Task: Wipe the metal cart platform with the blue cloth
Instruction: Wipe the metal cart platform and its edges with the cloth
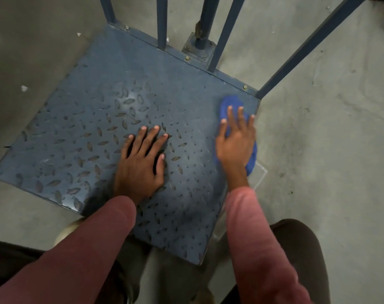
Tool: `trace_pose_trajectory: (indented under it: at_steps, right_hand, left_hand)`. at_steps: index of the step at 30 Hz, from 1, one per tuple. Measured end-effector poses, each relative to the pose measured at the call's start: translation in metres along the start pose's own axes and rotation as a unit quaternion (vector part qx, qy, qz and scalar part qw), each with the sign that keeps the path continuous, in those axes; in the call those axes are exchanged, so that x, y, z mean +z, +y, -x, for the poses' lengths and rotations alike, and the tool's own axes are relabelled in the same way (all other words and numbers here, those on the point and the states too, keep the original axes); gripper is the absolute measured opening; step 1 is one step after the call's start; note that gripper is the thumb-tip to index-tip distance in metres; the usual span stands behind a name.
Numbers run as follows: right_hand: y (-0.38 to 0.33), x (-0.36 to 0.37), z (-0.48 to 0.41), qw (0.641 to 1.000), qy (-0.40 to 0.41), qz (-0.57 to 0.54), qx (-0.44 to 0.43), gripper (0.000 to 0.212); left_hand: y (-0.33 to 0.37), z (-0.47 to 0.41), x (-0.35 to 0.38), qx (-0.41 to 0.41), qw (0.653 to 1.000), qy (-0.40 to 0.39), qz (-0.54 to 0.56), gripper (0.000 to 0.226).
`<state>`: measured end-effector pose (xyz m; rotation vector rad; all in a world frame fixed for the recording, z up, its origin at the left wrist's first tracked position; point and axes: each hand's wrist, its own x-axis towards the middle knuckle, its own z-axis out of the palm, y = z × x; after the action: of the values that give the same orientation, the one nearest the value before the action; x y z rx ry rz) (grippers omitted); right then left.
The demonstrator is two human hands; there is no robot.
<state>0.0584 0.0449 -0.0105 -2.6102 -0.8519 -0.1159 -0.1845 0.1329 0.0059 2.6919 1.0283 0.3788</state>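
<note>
From my feed, both arms reach forward and down from the bottom of the picture, in pink sleeves (252,238). The left hand (142,163) lies palm-down on the metal cart platform (87,132), near its middle, fingers straight and spread wide, holding nothing. The right hand (235,143) is also palm-down, out by the platform's right edge, with its fingers straight and only a little apart, pressed flat on the blue cloth (230,102).

The cloth lies under that hand, close to the platform's far right corner. Its rounded far end shows beyond the fingertips, and its near end comes out beside the wrist, where it appears to hang over the platform's right edge. The middle of the cloth is covered by the palm, so I cannot see how it is folded.

The platform is blue tread plate (worn and dull, with a pale sheen near the centre) standing on a grey concrete floor (329,150). Blue upright bars (162,20) rise from its far edge and are cut off at the top of the view. Its near corner is hidden behind the left sleeve. A pale shoe (65,231) shows beside that sleeve. On the floor just right of the cloth is a faint, clear-edged shape I cannot identify.
</note>
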Motion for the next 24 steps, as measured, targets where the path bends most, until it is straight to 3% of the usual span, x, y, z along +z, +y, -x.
trace_pose_trajectory:
  at_steps: [3,4,6,8,9,10,13,15,17,19,21,22,24]
  right_hand:
    - [-0.014,0.005,-0.053,0.986,-0.009,-0.016,0.165,0.051]
    - [-0.029,0.009,-0.063,0.985,-0.030,-0.016,0.172,0.051]
    - [-0.064,0.024,-0.064,0.996,-0.072,-0.018,0.051,0.051]
    - [-0.078,0.032,-0.057,0.985,-0.104,-0.039,-0.129,0.049]
    - [-0.072,0.033,-0.057,0.980,-0.100,-0.039,-0.169,0.048]
    - [-0.059,0.032,-0.058,0.985,-0.075,-0.027,-0.156,0.047]
    - [-0.011,0.018,-0.057,0.996,0.027,0.014,0.079,0.048]
    - [-0.013,0.014,-0.054,0.986,0.029,-0.005,0.163,0.050]
    - [-0.038,0.017,-0.058,0.992,-0.005,-0.018,0.127,0.050]
    - [-0.061,0.025,-0.063,0.998,-0.068,-0.002,-0.016,0.049]
    - [-0.063,0.029,-0.066,0.989,-0.078,0.016,-0.128,0.048]
    - [-0.057,0.029,-0.068,0.991,-0.051,0.026,-0.124,0.046]
    - [-0.032,0.021,-0.063,0.998,0.017,0.049,-0.019,0.045]
  left_hand:
    - [-0.001,0.001,-0.001,0.004,1.000,-0.002,-0.011,0.057]
    - [-0.002,0.000,-0.001,0.005,1.000,-0.001,-0.013,0.057]
    - [-0.001,0.000,-0.001,0.005,1.000,0.004,-0.009,0.056]
    - [0.000,0.000,-0.001,0.005,1.000,0.004,-0.008,0.056]
    - [-0.001,0.000,-0.001,0.005,1.000,0.003,-0.008,0.056]
    - [-0.001,0.000,-0.001,0.004,1.000,0.002,-0.009,0.056]
    - [-0.001,0.000,0.000,0.006,1.000,-0.002,-0.009,0.057]
    - [-0.002,0.000,0.000,0.005,1.000,0.000,-0.009,0.057]
    - [-0.002,0.000,0.000,0.006,1.000,-0.003,-0.010,0.056]
    - [-0.002,0.000,-0.001,0.005,1.000,0.002,-0.011,0.056]
    - [-0.002,0.000,-0.001,0.004,1.000,0.000,-0.010,0.056]
    - [-0.002,0.000,-0.001,0.003,1.000,-0.002,-0.007,0.056]
    - [-0.002,-0.001,0.000,0.002,1.000,-0.006,-0.004,0.057]
